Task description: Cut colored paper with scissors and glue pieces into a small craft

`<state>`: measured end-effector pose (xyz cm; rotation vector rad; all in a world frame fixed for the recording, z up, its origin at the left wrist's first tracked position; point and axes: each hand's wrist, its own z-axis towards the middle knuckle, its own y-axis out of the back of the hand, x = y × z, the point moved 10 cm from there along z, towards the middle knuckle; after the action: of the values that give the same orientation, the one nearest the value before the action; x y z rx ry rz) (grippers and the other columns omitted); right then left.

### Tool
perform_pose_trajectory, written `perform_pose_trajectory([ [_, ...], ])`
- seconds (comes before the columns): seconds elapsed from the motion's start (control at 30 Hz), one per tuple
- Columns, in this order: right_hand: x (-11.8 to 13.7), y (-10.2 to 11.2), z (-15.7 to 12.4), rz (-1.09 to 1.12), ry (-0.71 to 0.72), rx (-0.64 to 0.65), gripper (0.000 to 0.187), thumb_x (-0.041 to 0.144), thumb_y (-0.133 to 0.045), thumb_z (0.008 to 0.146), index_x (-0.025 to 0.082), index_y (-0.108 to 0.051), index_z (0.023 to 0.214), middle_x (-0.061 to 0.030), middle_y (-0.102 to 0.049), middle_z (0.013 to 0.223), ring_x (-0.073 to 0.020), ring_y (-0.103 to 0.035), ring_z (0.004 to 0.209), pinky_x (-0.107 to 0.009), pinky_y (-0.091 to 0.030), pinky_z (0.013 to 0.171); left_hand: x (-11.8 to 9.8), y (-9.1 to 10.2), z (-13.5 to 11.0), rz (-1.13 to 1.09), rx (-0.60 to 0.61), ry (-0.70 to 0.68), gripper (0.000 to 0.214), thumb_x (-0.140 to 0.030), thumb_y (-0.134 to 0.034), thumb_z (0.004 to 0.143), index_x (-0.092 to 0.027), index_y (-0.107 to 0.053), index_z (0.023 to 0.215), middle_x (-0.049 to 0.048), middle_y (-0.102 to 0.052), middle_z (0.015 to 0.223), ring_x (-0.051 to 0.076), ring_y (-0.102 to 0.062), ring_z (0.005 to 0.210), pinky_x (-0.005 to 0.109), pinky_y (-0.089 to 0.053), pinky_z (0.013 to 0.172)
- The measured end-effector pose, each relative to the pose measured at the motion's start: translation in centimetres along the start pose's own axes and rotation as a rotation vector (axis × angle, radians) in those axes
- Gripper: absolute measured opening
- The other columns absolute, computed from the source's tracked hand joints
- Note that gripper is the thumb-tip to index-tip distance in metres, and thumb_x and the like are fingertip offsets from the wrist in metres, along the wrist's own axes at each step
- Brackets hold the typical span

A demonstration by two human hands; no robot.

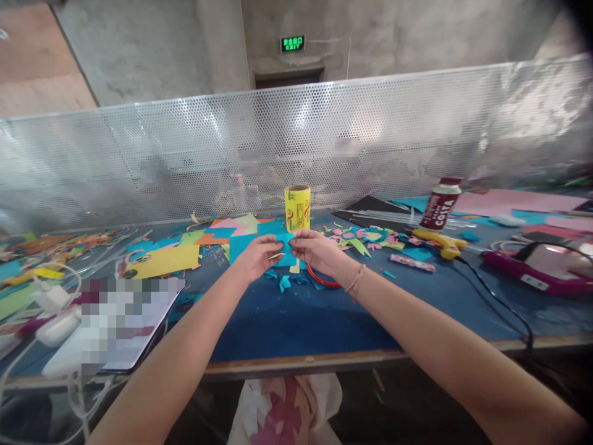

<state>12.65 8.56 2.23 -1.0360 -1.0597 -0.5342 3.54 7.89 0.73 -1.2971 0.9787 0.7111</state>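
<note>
Over the middle of the blue table, my left hand (pixel 258 257) and my right hand (pixel 319 252) meet, fingers pinched on a small piece of blue paper (pixel 284 238) between them. Both hands are closed on it, one at each side. A larger blue sheet (pixel 238 246) lies behind my left hand. Beneath my right hand a red curved loop (pixel 328 283) shows, the rest of it hidden. Blue paper scraps (pixel 284 283) are scattered just below my hands. Right behind them stands a yellow printed cardboard tube (pixel 297 207).
Left are a yellow paper sheet (pixel 164 262), a tablet (pixel 139 334) and white cables. To the right lie cut paper flowers (pixel 365 236), a yellow glue gun (pixel 440 243) with a black cord, a COSTA bottle (pixel 440 204) and a purple case (pixel 532 272). A perforated metal screen (pixel 194 154) stands behind.
</note>
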Motion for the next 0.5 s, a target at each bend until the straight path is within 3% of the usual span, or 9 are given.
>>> perform_pose_trajectory([
  [0.3, -0.1, -0.6, -0.1, -0.005, -0.006, 0.057, 0.018, 0.01, -0.071, 0.054, 0.015, -0.058, 0.066, 0.0052, -0.054, 0.056, -0.0046, -0.05, 0.053, -0.021, -0.04, 0.058, -0.3, -0.8, -0.4, 0.034, 0.066, -0.007, 0.019, -0.011, -0.071, 0.055, -0.015, -0.054, 0.064, -0.0067, -0.048, 0.048, 0.003, -0.045, 0.043, 0.016, -0.034, 0.042],
  [0.5, -0.2, -1.4, -0.3, 0.016, -0.034, 0.123, 0.017, 0.009, -0.069, 0.056, 0.016, -0.058, 0.068, 0.0055, -0.053, 0.055, -0.0048, -0.05, 0.053, -0.021, -0.041, 0.058, 0.0, -1.0, -0.5, -0.002, 0.1, 0.018, 0.02, -0.011, -0.069, 0.058, -0.016, -0.055, 0.071, -0.0055, -0.054, 0.054, 0.005, -0.052, 0.046, 0.018, -0.042, 0.047],
])
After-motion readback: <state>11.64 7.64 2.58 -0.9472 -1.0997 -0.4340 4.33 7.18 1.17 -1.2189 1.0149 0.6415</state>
